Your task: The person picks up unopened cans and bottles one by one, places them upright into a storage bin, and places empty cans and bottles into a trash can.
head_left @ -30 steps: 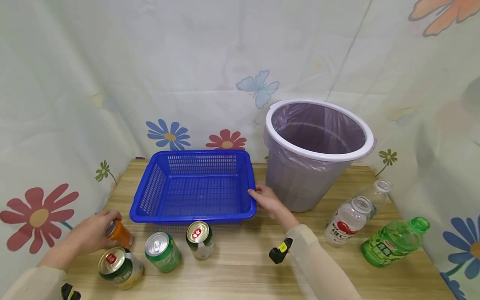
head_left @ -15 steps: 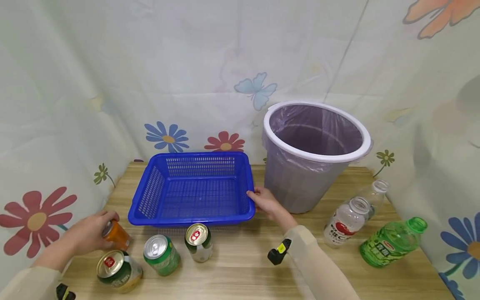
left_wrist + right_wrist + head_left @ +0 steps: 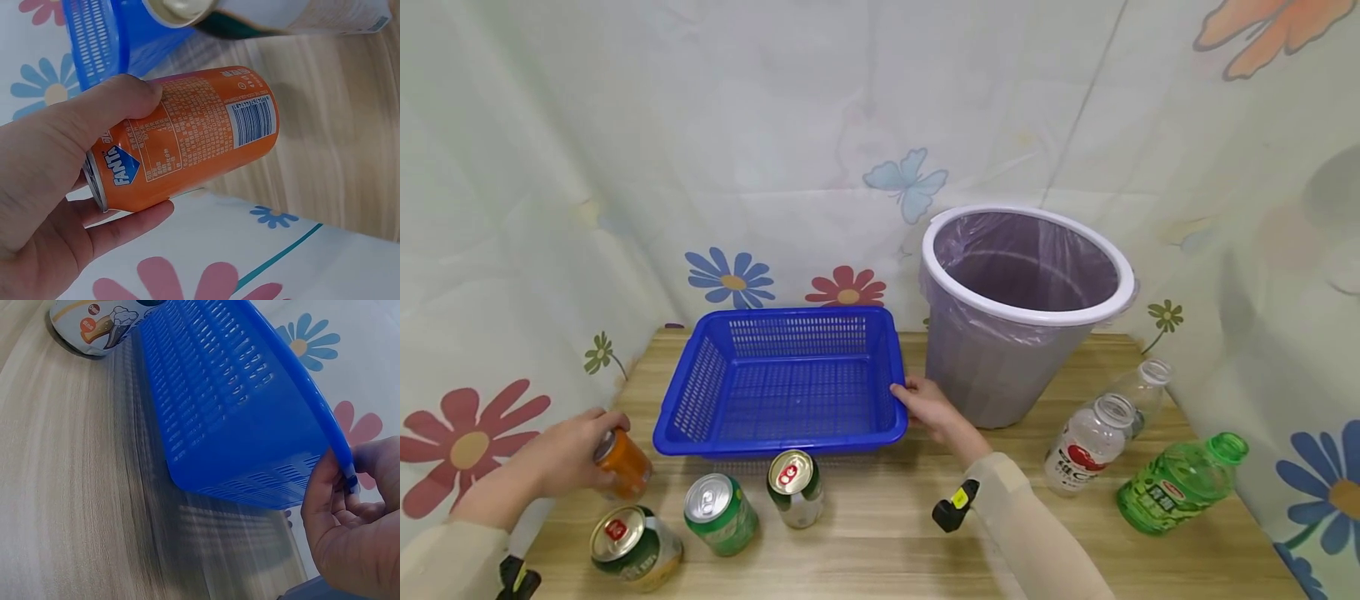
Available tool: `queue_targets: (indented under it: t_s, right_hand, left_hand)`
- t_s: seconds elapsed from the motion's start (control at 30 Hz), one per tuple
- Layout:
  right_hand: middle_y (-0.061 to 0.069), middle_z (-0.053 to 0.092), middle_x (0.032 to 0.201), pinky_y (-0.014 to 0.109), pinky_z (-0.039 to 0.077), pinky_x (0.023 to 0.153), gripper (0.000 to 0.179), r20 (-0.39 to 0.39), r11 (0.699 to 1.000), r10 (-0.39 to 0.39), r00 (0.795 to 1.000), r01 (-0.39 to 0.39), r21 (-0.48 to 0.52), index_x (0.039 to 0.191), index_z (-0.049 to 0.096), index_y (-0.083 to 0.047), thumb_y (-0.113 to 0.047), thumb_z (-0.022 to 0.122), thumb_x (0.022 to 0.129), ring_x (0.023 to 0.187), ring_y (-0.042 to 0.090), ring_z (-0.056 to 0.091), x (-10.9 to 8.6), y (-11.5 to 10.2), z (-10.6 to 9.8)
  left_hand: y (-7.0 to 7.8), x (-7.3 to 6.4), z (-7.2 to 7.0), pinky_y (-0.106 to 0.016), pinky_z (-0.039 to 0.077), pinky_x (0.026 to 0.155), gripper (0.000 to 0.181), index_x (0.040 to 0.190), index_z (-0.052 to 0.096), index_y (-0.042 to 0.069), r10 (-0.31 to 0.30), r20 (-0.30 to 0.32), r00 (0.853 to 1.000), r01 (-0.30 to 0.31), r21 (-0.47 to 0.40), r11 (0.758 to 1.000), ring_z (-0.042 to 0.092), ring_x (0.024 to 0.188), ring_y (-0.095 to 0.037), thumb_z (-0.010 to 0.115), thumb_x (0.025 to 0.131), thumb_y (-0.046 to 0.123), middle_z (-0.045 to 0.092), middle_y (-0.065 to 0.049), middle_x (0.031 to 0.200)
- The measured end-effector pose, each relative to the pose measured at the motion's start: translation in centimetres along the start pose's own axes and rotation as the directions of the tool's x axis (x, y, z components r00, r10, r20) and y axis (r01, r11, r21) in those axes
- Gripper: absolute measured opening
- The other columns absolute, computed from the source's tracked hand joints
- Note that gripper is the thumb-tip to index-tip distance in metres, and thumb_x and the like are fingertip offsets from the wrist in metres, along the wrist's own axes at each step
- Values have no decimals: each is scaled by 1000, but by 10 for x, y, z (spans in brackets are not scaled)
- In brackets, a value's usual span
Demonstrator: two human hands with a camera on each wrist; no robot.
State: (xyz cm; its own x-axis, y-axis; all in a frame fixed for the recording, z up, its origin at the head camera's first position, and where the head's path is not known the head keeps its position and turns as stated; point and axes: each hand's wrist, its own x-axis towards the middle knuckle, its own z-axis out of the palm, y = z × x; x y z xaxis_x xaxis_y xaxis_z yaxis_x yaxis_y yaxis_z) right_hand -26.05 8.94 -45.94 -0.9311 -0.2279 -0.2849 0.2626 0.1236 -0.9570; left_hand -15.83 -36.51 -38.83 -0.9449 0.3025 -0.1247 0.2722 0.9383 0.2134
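Observation:
My left hand (image 3: 568, 457) grips an orange Fanta can (image 3: 627, 467) near its top, left of the basket. The left wrist view shows the thumb on one side of the can (image 3: 187, 134) and fingers on the other, its barcode facing the camera. My right hand (image 3: 931, 407) pinches the right rim of a blue plastic basket (image 3: 790, 442), thumb on top. In the right wrist view the fingers curl under the basket rim (image 3: 306, 387). Nothing lies inside the basket. Close to the left hand stands a green and gold can (image 3: 636, 546).
A green can (image 3: 721, 515) and a gold-topped can (image 3: 795, 490) stand before the basket. A grey lined bin (image 3: 977, 375) is at the back right. To its front right are two clear bottles, one with a red-marked label (image 3: 1086, 454), and a green bottle (image 3: 1180, 487).
My left hand has risen slightly and shifted a little left with the orange can, whose side shows more now. The right hand keeps its hold on the basket rim. The view has drifted slightly.

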Motion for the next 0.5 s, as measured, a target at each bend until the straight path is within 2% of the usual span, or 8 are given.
queue_targets:
  t_s: [0.13,0.27,0.5]
  right_hand:
    - [26,59,109,34,56,69,33,8,1000,-4,1000,3,9,119,47,9,-14,45,96,80,20,65,0,1,1]
    - [28,58,110,37,56,72,32,3,1000,-13,1000,12,3,119,47,9,-14,45,96,85,26,65,1,0,1]
    - [27,58,110,33,55,68,29,-18,1000,3,1000,-3,-10,115,49,7,-14,46,96,90,29,64,-1,-2,1]
  left_hand:
    - [0,2,-8,-43,54,65,54,103,55,3,-11,23,1000,11,2,1000,58,75,-21,83,59,15,56,-10,90]
    - [0,5,-15,-43,54,64,54,104,54,2,3,23,1000,-4,14,1000,58,75,-21,82,59,13,55,-11,91]
    - [3,10,-32,-42,54,62,53,103,54,5,7,19,1000,-7,43,999,57,73,-19,82,58,16,55,-10,90]
